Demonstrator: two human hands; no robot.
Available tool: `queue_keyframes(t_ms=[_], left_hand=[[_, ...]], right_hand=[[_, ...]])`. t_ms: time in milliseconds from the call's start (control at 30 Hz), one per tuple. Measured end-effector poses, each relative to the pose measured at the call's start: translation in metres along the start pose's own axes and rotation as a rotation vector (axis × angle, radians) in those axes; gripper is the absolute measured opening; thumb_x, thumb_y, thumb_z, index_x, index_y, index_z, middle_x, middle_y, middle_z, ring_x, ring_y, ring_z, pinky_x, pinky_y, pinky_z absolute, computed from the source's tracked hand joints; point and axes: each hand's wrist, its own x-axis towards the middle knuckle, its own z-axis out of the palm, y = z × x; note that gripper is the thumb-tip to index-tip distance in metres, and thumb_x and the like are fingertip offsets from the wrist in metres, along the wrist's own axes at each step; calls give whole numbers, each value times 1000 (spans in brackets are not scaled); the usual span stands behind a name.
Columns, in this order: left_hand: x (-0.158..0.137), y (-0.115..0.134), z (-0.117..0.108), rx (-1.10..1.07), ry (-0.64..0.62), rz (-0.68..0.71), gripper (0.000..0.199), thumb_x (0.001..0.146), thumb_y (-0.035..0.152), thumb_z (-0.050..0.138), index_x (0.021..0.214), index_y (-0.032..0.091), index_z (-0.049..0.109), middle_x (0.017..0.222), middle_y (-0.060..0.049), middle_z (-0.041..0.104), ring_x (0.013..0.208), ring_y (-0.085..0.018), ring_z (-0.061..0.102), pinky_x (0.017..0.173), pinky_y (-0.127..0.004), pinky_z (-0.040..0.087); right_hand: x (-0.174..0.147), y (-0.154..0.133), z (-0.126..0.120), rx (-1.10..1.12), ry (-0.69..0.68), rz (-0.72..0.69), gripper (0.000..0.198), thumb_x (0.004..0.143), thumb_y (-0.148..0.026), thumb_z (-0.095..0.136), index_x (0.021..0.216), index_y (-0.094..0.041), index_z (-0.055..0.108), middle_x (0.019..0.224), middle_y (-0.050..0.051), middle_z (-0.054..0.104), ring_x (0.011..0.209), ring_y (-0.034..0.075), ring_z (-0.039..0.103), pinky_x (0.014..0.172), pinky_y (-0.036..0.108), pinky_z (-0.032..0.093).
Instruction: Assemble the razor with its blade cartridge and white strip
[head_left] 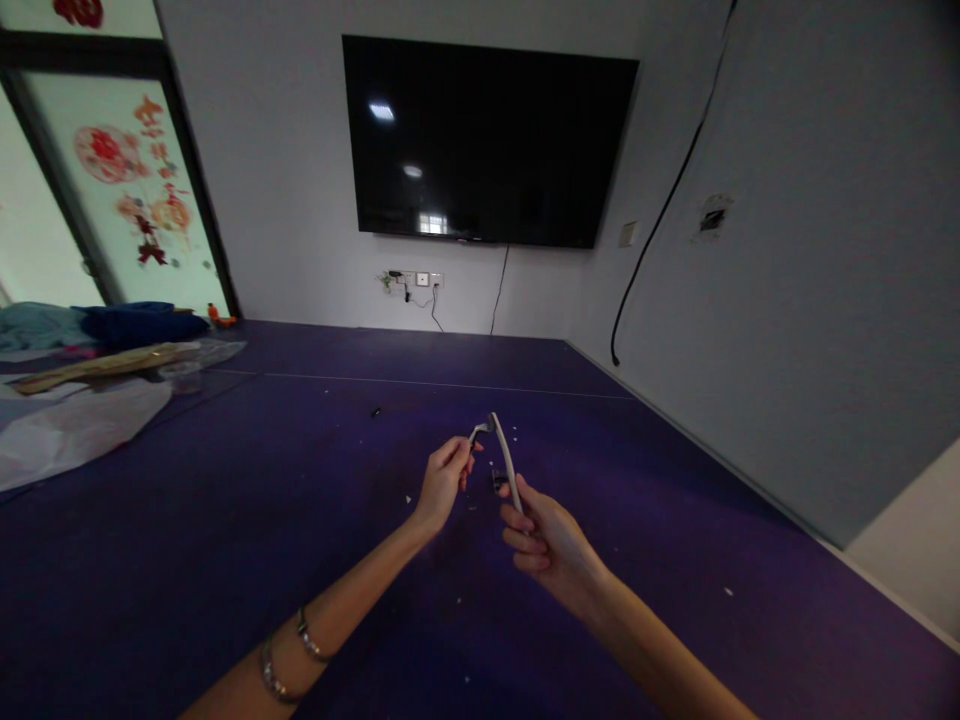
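My right hand is closed round a slim, pale, slightly curved stick, shaped much like a toothbrush, which points up and away from me. In my left hand, the fingers pinch a small tool with a dark grip and a bent silvery end. That end meets or nearly meets the stick's top; contact is hard to make out. Just behind the stick, a small black piece lies on the purple floor covering. Another little black piece lies farther off to the left.
White crumbs are scattered over the floor. At the left lie clear plastic sheeting, a long yellowish piece and blue cloth. A television hangs on the wall ahead; a black cable dangles at the right.
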Motion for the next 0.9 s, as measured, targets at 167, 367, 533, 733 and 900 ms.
queue_keyframes(t_ms=[167,367,533,733,900], left_hand=[[0,-2,0,46,13,65,38,80,52,47,83,16,59,56,5,40,43,-5,33,40,-17,26],[-2,-2,3,85,-21,103,37,81,50,46,81,15,58,56,5,39,43,-6,33,40,-18,26],[0,-3,1,102,12,133,35,82,48,46,82,15,58,58,5,41,44,-6,35,42,-19,28],[-4,-3,4,135,1,157,33,83,46,46,82,16,59,59,4,43,45,-6,38,43,-19,31],[-4,-5,4,134,25,170,33,82,46,47,84,16,59,60,4,43,45,-7,38,43,-19,32]], right_hand=[[-12,21,3,22,58,10,30,75,-47,60,80,-19,49,45,-11,29,35,1,12,34,15,4],[-12,17,7,8,86,-54,30,75,-46,61,81,-19,49,46,-11,30,35,1,12,35,15,4],[-19,24,13,0,148,-21,32,73,-48,62,80,-20,49,46,-11,29,35,1,13,36,16,4],[-15,21,10,55,147,-95,32,70,-43,66,80,-19,48,45,-12,29,36,0,14,36,15,4],[-16,31,14,28,188,-40,37,68,-50,65,79,-20,48,45,-12,29,35,0,14,36,16,3]])
